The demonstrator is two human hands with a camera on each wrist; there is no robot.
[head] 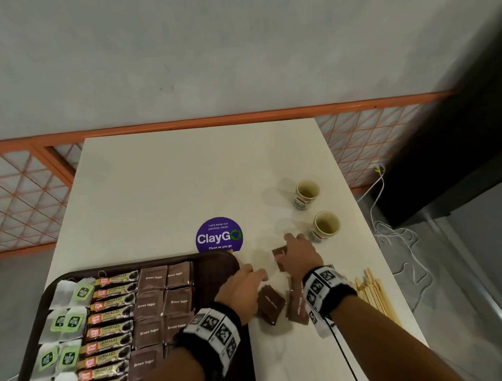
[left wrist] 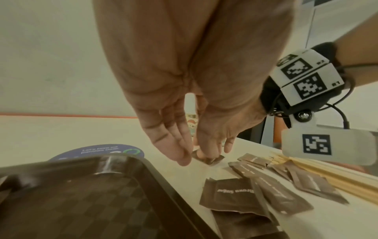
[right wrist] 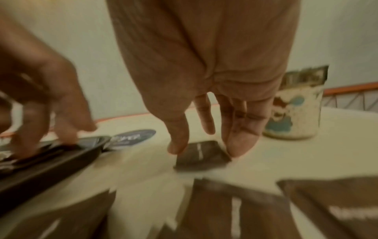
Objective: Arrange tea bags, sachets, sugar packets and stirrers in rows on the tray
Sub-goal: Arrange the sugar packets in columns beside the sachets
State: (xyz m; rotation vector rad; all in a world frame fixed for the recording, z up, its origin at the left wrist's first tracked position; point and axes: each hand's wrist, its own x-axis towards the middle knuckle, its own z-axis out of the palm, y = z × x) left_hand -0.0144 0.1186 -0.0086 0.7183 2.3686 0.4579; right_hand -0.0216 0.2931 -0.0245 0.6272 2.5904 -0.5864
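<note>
The right hand (head: 298, 254) reaches far over the white table (head: 182, 178), palm down, thumb and fingers curved onto a brown square sugar packet (head: 280, 252) that lies flat on the table, right of the tray; it pinches the packet's edges. In the right wrist view the packet (right wrist: 201, 156) shows a white printed line running near to far. The left hand (head: 246, 285) hovers palm down just right of the dark brown plastic tray (head: 219, 264), fingers relaxed and nearly straight, holding nothing. More loose brown sugar packets (head: 271, 303) lie scattered between the wrists. On the tray sit columns running near to far: white tea bags with green tags (head: 62, 320), gold granule sachets (head: 111, 330) with long axes left to right, and flat brown sugar packets (head: 162, 304). Pale wooden stirrers (head: 372, 293) lie bundled on the table to the right, long axes near to far.
</note>
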